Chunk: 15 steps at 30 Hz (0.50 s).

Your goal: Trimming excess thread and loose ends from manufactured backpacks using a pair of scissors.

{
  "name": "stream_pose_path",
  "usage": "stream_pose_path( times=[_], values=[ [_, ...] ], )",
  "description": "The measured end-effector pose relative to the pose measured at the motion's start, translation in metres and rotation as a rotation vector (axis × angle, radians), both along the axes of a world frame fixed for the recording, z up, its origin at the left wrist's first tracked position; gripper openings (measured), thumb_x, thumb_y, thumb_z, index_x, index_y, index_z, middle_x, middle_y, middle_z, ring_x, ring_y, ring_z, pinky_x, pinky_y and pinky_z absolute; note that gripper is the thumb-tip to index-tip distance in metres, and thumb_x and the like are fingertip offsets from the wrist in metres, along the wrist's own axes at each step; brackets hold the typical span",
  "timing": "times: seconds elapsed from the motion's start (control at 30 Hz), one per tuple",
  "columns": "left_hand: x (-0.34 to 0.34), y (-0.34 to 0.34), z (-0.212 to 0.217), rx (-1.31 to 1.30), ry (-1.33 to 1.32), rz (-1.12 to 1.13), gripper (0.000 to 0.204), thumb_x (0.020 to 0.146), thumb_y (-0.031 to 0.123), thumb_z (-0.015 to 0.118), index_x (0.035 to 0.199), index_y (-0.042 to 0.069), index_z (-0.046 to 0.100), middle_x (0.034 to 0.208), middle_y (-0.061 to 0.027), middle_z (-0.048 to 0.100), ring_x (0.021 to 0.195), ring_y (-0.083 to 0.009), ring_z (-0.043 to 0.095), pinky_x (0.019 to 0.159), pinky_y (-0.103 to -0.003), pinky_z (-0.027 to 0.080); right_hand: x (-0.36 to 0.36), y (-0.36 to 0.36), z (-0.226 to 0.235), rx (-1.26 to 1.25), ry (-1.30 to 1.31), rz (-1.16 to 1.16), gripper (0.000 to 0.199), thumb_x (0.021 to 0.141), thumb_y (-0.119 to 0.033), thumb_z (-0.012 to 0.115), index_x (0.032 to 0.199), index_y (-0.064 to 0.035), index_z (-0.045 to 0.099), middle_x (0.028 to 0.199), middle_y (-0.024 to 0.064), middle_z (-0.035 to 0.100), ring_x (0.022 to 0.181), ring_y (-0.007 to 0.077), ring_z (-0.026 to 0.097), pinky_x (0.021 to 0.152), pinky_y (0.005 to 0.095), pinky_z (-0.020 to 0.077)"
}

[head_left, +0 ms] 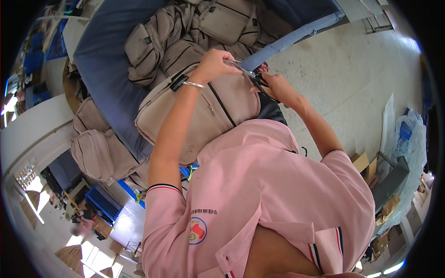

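A beige backpack (185, 113) with black zips lies across my lap, held up against the padded rim of a blue bin. My right hand (281, 89) is closed around the dark handles of a pair of scissors (256, 79), whose blades point left toward my other hand. At the bag's upper edge my left hand (215, 66) is closed in a pinch, close to the blade tips. What lies between its fingertips is too small to make out. A black strap piece (178, 83) on the bag sits beside my left wrist.
The blue cloth-lined bin (104, 74) ahead holds several similar beige backpacks (227, 21). More backpacks (99, 153) are piled outside it at the left. Grey floor (333, 69) extends to the right, with cardboard boxes (364, 164) and clear plastic sheeting (412, 148) at the far right.
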State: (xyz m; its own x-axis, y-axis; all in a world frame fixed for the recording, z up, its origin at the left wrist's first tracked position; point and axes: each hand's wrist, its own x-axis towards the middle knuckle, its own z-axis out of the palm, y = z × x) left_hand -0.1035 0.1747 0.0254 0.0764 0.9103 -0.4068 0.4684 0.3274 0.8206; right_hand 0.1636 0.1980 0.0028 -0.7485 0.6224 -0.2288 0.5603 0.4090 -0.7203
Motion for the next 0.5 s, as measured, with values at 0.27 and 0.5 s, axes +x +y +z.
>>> stream_pose_path(
  times=[0.27, 0.5],
  values=[
    [0.006, -0.03, -0.007, 0.558, 0.252, 0.218, 0.066, 0.061, 0.022, 0.09, 0.118, 0.007, 0.06, 0.112, -0.0102, 0.063, 0.105, -0.0269, 0.06, 0.09, -0.037, 0.05, -0.015, 0.009, 0.003, -0.447, 0.084, -0.311, 0.052, 0.084, -0.046, 0.076, 0.089, 0.0007, 0.053, 0.07, 0.0238, 0.06, 0.066, 0.0475, 0.057, 0.062, 0.0486, 0.045],
    [0.011, -0.124, 0.015, 0.749, 0.539, 0.514, 0.046, 0.073, 0.008, 0.083, 0.114, 0.005, 0.063, 0.136, -0.0128, 0.055, 0.124, -0.0325, 0.052, 0.102, -0.042, 0.044, -0.074, -0.003, -0.006, -0.027, 0.172, -0.341, 0.056, 0.076, -0.043, 0.083, 0.091, 0.0004, 0.051, 0.072, 0.0201, 0.058, 0.068, 0.0412, 0.055, 0.064, 0.0462, 0.0443]
  ],
)
